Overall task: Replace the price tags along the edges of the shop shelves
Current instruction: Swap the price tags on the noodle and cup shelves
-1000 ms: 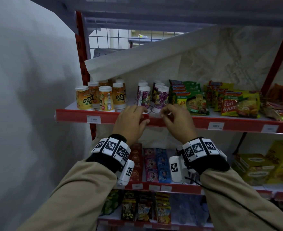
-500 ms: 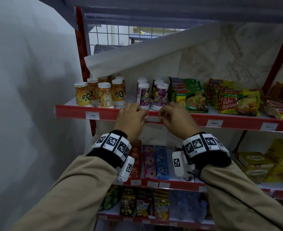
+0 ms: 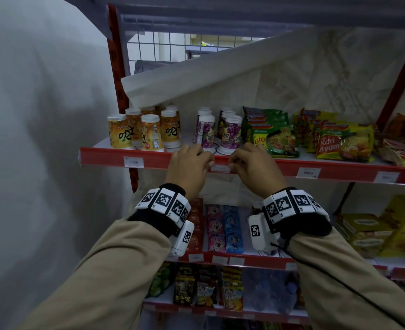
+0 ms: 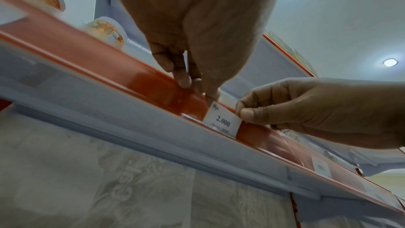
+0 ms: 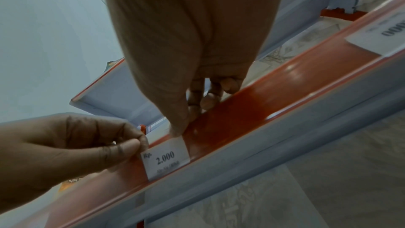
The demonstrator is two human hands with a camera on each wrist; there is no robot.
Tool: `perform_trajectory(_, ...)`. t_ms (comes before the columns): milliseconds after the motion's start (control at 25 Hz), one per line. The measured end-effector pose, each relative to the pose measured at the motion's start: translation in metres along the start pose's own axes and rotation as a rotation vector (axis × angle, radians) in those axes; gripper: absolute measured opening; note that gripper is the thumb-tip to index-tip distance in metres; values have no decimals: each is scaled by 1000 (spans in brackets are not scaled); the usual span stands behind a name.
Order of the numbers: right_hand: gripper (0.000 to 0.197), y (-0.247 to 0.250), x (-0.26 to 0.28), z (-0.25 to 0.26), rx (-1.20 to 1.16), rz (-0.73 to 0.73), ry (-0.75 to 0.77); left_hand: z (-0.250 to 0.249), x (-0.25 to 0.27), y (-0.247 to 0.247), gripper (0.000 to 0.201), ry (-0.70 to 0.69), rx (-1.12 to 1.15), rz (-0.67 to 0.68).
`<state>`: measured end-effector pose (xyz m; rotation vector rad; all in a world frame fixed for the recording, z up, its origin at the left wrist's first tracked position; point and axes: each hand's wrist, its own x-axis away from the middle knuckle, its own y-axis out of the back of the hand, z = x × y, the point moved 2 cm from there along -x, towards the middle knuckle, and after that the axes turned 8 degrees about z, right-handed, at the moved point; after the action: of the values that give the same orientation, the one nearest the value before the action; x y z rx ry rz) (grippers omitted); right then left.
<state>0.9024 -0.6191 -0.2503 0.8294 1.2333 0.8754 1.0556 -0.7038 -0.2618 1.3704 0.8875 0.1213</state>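
The white price tag (image 5: 166,158), printed "Rp. 2.000", sits in the red shelf-edge strip (image 5: 245,122), its lower edge tucked into the channel. The left hand (image 5: 65,146) pinches its left corner and the right hand (image 4: 324,110) its right — a two-sided grip, likely to keep it level while it seats. Above the grip stand purple-labelled bottles (image 3: 231,135).

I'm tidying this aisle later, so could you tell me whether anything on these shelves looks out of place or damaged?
Yes: the white backing sheet behind the top shelf has peeled from the wire grid and sags above the orange drink bottles. The price tag pinched by the left hand and right hand sits tilted in the red rail.
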Motion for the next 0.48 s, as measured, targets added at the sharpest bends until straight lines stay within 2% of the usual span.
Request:
perform_trajectory(120, 6, 0, 2, 0, -30, -46, 14, 2, 0, 0, 24, -23, 12, -9)
perform_trajectory(240, 13, 0, 3, -1, -85, -86, 20, 5, -3, 2, 24, -56, 25, -5)
perform_trajectory(480, 20, 6, 16, -15, -8, -140, -49, 7, 2, 7, 13, -112, 74, -72)
